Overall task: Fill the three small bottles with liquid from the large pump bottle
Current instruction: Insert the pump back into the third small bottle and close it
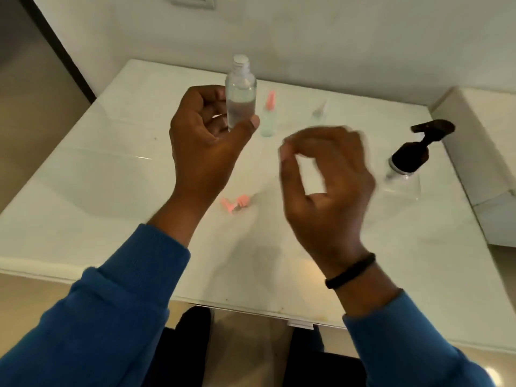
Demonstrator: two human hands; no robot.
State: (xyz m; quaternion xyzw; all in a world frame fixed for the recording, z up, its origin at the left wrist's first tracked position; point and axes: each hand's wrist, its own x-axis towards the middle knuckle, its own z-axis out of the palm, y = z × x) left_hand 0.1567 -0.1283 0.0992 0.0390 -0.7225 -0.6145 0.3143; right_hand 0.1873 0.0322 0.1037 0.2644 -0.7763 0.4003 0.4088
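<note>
My left hand grips a small clear bottle, upright and uncapped, raised above the white table; it holds clear liquid. My right hand hovers to its right, blurred, with fingers curled toward the thumb and nothing seen between them. A second small bottle with a pink spray top stands behind, and a third small clear bottle stands further right. A loose pink spray cap lies on the table below my hands. The large clear pump bottle with a dark pump head stands at the right.
The table's near edge runs just in front of my body. A white wall rises behind the table, and a white cabinet stands close at the right.
</note>
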